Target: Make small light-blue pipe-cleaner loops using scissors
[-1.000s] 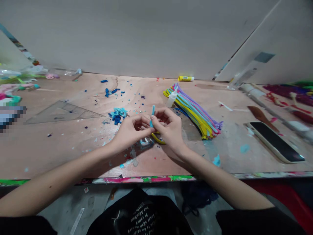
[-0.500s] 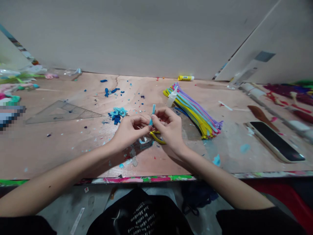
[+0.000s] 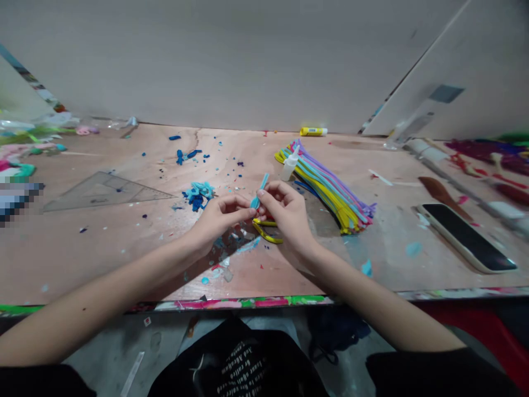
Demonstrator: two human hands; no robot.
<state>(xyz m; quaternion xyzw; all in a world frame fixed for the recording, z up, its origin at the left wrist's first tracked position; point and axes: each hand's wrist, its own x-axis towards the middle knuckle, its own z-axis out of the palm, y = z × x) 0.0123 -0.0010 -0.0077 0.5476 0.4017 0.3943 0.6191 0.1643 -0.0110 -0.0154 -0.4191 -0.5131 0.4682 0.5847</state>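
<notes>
Between my fingertips, over the middle of the table, is a short light blue pipe cleaner [image 3: 264, 181], bent at its lower end, its top pointing up and slightly right. My left hand [image 3: 221, 220] pinches the bent end between thumb and forefinger. My right hand [image 3: 287, 212] is closed on it a little higher, thumb against the stem. Just below my hands lies a tool with yellow handles [image 3: 268, 236], its other end hidden. A small heap of light and dark blue pipe cleaner pieces [image 3: 199, 196] sits left of my hands.
A bundle of coloured pipe cleaners [image 3: 330, 187] lies to the right with a white nozzle bottle [image 3: 290, 165] beside it. Behind is a yellow glue stick [image 3: 313, 132]. A clear set square [image 3: 109, 192] lies left; a phone [image 3: 467, 238] lies right. Blue scraps dot the table [image 3: 136, 264].
The light blue pipe cleaner has tilted from upright toward the right, and its bent lower end now shows more. My hands have shifted slightly, uncovering more of the yellow handles.
</notes>
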